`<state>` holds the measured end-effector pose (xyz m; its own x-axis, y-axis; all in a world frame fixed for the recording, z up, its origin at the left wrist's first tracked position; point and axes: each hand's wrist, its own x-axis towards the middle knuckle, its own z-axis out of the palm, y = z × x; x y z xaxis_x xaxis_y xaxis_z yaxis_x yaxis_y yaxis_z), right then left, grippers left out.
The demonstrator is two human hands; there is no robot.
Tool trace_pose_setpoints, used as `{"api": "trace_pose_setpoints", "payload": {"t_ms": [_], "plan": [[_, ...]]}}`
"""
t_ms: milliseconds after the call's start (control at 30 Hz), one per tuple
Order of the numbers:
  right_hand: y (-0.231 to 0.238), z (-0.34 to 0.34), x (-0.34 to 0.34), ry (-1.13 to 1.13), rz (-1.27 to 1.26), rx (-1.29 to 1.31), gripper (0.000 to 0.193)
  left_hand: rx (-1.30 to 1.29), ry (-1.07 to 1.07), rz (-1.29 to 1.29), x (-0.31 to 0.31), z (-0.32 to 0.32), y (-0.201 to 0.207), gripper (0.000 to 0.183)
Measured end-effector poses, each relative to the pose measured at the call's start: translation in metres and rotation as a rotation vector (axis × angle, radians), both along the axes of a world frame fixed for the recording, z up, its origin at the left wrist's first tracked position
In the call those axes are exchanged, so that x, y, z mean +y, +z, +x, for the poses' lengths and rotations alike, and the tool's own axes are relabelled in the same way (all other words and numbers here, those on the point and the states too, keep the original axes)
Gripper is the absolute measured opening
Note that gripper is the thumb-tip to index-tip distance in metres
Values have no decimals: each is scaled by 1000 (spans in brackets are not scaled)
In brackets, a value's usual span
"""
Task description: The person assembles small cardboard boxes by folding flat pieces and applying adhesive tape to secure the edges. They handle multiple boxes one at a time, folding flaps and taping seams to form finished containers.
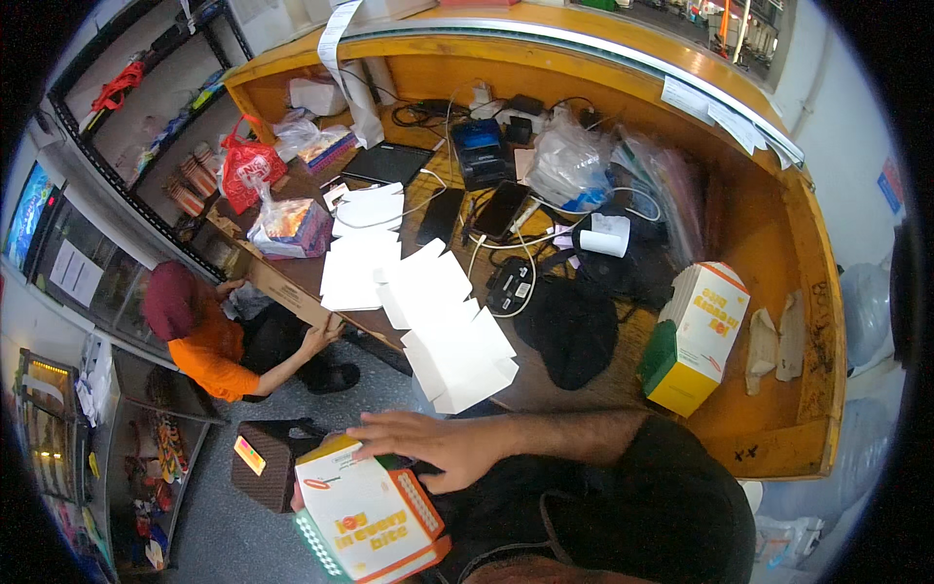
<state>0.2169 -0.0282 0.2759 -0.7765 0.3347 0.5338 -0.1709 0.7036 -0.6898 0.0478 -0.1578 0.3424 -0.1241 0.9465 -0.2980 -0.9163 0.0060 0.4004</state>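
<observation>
My right hand (423, 446) reaches left across the lower middle, fingers closed over the upper edge of a white, yellow and orange cardboard food box (370, 516). Layered edges suggest several boxes nested together. Only a strip of my left forearm (530, 572) shows at the lower edge; the left hand is out of sight. Just beyond the right hand, flat white cardboard blanks (457, 355) lie overlapping on the wooden desk (530, 394), partly over its near edge. A similar stack of printed food boxes (696, 336) leans at the desk's right end.
A person in orange (209, 350) crouches at the left, holding a brown carton (292, 292). A dark woven box (268, 462) stands below. The desk also bears a black cap (569, 331), phones (501, 209), cables, a receipt printer (482, 154), a paper roll (605, 236) and plastic bags (569, 161).
</observation>
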Motion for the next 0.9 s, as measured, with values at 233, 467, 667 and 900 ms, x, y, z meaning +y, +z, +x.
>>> {"api": "trace_pose_setpoints", "payload": {"t_ms": [233,467,667,900], "plan": [[-19,-14,-23,-86,-318,-52,97,591,-74,47,-12,-17,-50,61],[-11,-18,-33,-288,-65,-23,88,1431,-338,143,-31,-32,-72,63],[-18,-21,-35,-419,226,85,81,1120,124,-60,-2,11,-80,62],[-14,-18,-21,-410,256,402,54,938,366,-75,7,6,-76,47]]}}
